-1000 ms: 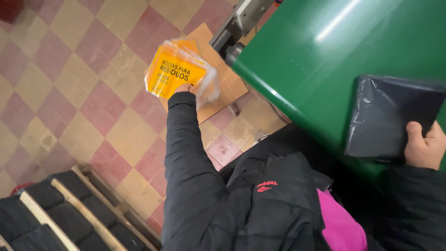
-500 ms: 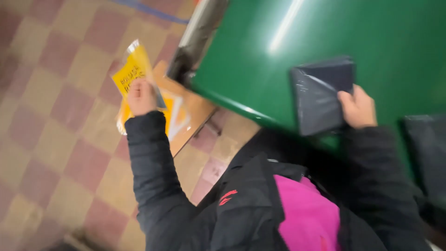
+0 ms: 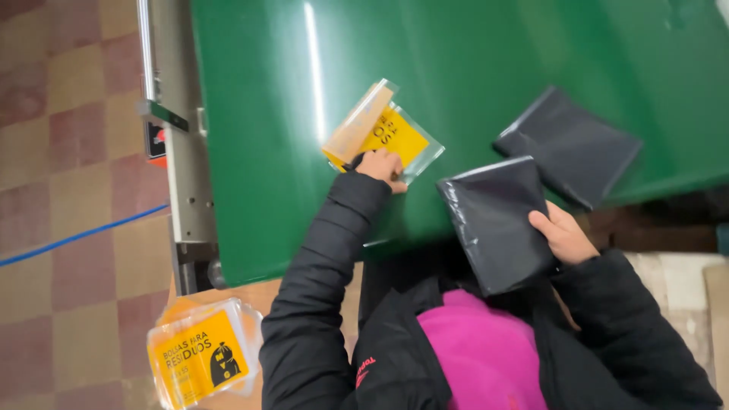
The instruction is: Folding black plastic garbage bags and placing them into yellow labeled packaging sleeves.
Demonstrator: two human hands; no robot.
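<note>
L hand (image 3: 382, 165) pinches 1 clear plastic sleeve with a yellow printed insert (image 3: 383, 133), flat on the glossy green table top (image 3: 273, 114). R hand (image 3: 563, 235) grips 1 folded black plastic bag pack (image 3: 493, 220) at the table's near edge. Hands apart. 2nd black folded bag (image 3: 569, 144) lies just beyond on the table. Stack of same yellow sleeves (image 3: 199, 353) sits lower L, over the checked tile floor (image 3: 68, 91).

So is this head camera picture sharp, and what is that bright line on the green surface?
In the head view the line is glare: a lamp mirrored as a pale streak on the glossy green surface. The clear yellow-labelled bag under the left hand shines too. The folded black bag in the right hand shows soft highlights. Edges look slightly soft throughout; the floor at left is dimmer.
</note>
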